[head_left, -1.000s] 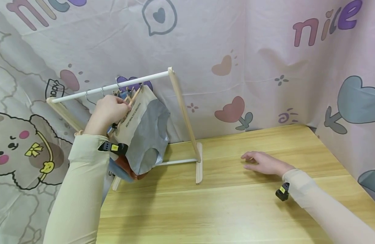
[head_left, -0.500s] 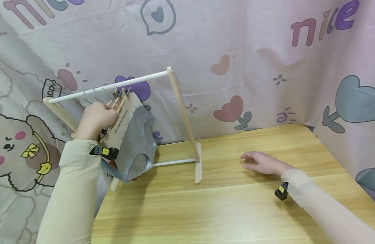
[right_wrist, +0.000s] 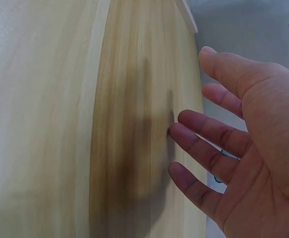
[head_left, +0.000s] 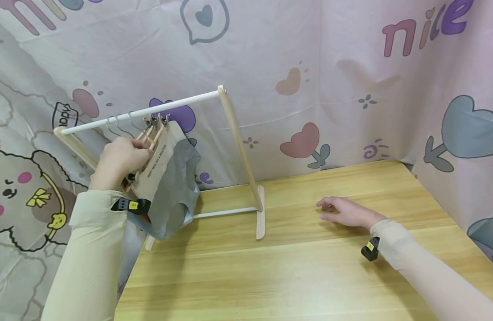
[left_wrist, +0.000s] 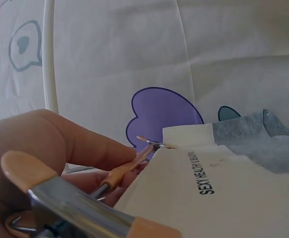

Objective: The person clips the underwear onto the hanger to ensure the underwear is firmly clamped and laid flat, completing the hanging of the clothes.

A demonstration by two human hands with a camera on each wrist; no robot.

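At the left end of a small rack with a white rod [head_left: 182,102], my left hand [head_left: 124,156] grips the wooden-coloured bars of several clip hangers [head_left: 156,136]. Their wire hooks [head_left: 117,125] loop over the rod. Grey-and-beige briefs [head_left: 172,178], with printed lettering on the waistband, hang from the nearest hanger's clips. Behind them other garments are mostly hidden. In the left wrist view, my thumb and fingers close round the hanger bar [left_wrist: 122,171], and a metal clip [left_wrist: 80,206] is close to the camera. My right hand [head_left: 348,211] hovers just over the table, fingers relaxed, holding nothing.
The rack's right wooden leg [head_left: 242,147] stands on a foot [head_left: 260,223], joined by a low white bar [head_left: 226,212]. A wood-grain table [head_left: 286,276] spreads below. Printed curtains [head_left: 262,53] enclose the back and sides.
My left hand has moved left and slightly down with the hangers and briefs, their hooks sliding left along the rod. My right hand has stayed almost still.
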